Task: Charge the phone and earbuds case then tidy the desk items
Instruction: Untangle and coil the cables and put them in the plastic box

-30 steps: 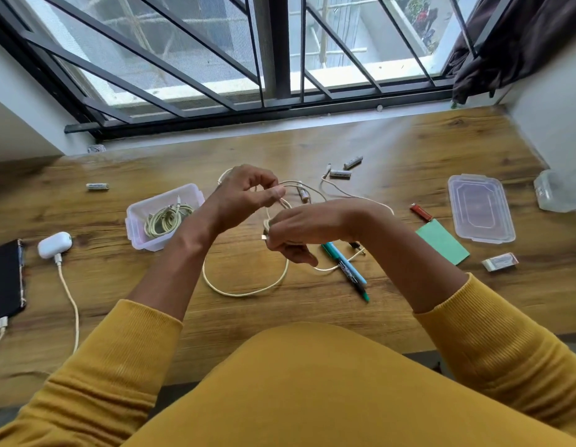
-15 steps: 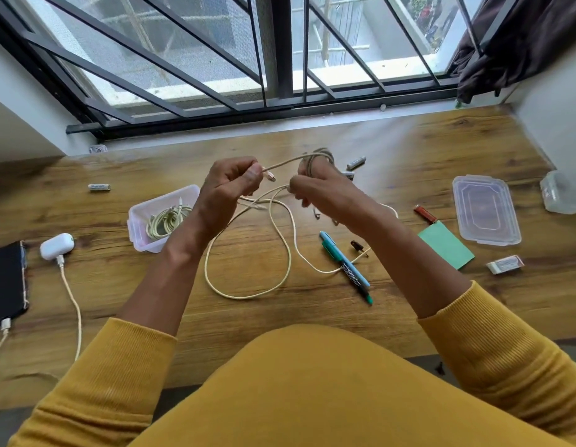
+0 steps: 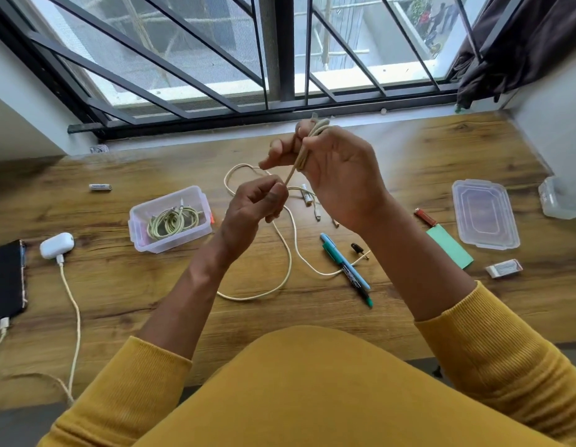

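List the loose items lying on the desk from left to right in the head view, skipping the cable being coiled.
Phone → earbuds case → battery → clear box → pens → green notepad → lid → eraser.

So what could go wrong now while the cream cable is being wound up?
The loose part of the cream cable runs under the blue and green pens, so pulling may drag them. The coils held in the right hand may slip, since the left hand only pinches one strand.
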A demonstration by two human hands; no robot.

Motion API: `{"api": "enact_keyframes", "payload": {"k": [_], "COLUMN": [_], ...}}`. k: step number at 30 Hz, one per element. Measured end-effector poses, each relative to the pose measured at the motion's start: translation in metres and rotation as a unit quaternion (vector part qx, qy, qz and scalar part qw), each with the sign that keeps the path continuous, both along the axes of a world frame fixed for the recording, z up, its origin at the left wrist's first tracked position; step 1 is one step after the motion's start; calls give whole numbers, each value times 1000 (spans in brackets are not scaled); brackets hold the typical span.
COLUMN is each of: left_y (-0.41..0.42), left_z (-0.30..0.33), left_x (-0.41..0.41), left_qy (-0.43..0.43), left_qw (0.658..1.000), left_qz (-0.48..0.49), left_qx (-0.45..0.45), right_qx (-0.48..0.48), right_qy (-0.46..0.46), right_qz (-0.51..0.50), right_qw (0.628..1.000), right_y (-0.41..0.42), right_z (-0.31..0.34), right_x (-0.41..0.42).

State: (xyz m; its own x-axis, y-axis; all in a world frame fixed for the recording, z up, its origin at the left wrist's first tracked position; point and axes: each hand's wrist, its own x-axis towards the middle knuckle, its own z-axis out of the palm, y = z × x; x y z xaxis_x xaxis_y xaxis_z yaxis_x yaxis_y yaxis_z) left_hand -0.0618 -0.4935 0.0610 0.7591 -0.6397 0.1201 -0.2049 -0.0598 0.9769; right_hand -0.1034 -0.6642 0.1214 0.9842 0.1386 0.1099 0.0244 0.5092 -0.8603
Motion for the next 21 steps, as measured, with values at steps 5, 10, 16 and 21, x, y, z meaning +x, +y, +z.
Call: {"api": "enact_keyframes", "payload": {"k": [5,10,16,21], "left_y": [12,25,35,39], "left_z": [-7,4,21,35], "left_x": [12,27,38,41], "left_qy": [24,-6,-68,-129], "left_qw": [999,999,991,977], "left_qz": [23,14,7,24], "left_qx": [15,34,111,167], "right_qx": [37,-26,-209,-404], "right_qy": [-4,10,32,19], "right_qz": [150,282,342,309], "right_qw": [988,959,915,861], "right_y": [-10,-5,-3,5], "right_z": [11,13,8,3], "right_x": [-4,-11,-14,-17]}}
